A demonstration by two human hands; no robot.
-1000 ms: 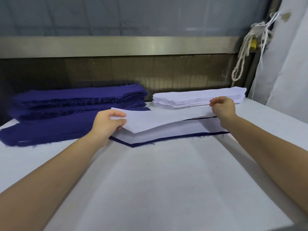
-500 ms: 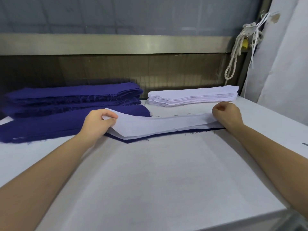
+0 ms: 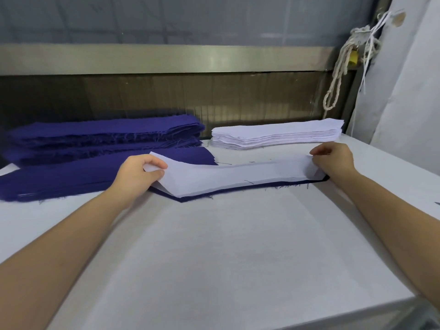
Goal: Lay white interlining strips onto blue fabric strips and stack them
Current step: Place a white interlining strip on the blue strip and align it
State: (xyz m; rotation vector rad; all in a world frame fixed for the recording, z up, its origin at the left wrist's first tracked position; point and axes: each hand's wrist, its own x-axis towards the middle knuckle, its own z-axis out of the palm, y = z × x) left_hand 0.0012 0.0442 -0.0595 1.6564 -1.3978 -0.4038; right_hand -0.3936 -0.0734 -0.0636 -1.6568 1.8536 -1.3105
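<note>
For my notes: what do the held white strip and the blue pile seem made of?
The white strip looks thin, matte, papery, probably nonwoven interlining: it creases stiffly. The blue pile looks like matte woven cloth: threads fray from its edges.

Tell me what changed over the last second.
The white strip, held raised before, has come down onto the blue strip. The left hand and right hand still pinch its ends. The blue pile and white pile have not moved.

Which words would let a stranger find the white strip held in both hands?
On the white table, before the white interlining stack, a single interlining strip lies on a blue fabric strip. It alone is pinched by the left hand and right hand.
</note>
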